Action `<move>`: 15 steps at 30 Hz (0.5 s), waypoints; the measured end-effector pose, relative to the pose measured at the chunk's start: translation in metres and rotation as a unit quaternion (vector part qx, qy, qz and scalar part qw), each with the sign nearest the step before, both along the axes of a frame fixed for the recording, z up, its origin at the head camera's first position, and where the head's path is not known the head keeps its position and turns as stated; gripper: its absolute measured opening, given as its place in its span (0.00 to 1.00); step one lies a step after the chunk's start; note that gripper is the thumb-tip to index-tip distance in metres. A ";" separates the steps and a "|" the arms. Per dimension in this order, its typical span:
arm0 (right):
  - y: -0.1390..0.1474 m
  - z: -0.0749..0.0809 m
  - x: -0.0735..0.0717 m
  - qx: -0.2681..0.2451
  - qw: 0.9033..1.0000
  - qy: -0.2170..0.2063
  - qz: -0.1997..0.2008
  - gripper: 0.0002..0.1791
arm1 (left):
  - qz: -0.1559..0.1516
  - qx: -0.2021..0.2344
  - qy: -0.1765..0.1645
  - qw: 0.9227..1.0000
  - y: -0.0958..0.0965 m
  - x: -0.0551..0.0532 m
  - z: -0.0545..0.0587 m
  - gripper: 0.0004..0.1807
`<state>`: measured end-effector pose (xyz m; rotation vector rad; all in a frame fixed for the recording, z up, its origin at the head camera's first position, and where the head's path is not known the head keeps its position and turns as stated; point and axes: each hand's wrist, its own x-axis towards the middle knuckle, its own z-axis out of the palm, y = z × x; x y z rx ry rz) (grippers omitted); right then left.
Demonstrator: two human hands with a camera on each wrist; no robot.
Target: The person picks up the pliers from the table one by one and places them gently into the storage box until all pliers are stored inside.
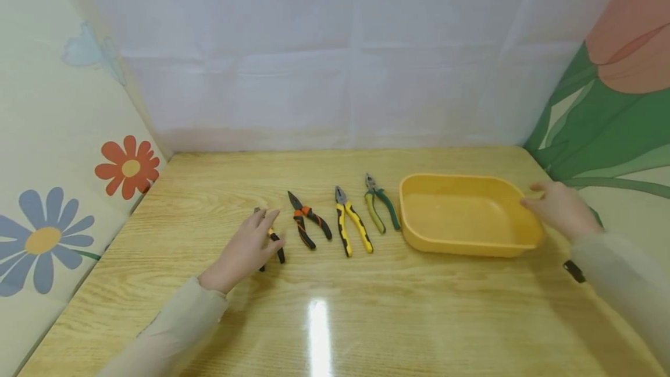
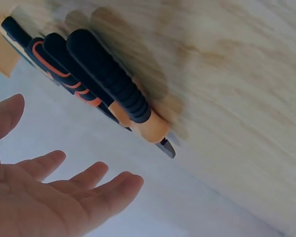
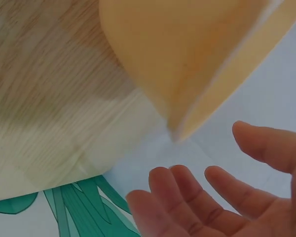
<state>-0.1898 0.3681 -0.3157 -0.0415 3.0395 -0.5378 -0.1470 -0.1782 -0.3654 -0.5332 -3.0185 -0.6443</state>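
Note:
My left hand (image 1: 243,249) hovers over the leftmost pliers (image 1: 281,253), partly covering them. In the left wrist view their dark ribbed handles (image 2: 108,74) stand apart from my spread fingers. To the right lie black-and-orange pliers (image 1: 298,212) with a pointed nose, yellow-and-black pliers (image 1: 361,231) and green-handled pliers (image 1: 388,205), all with handles spread. A yellow plastic basin (image 1: 460,246) sits right of them. Beside its right rim is my right hand (image 1: 565,211), its fingers loosely bent. A gap shows between those fingers and the basin wall (image 3: 177,54) in the right wrist view.
The wooden tabletop (image 1: 398,313) meets a white cloth backdrop (image 1: 324,92) at its far edge. Flower-printed panels stand along the left (image 1: 47,132) and right (image 1: 628,121) sides. Green-handled pliers lie close against the basin's left side.

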 end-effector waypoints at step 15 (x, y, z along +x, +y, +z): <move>0.010 -0.008 -0.001 -0.070 0.996 -0.051 -0.007 0.33 | 0.002 -0.003 -0.037 0.999 0.001 0.008 -0.011 0.37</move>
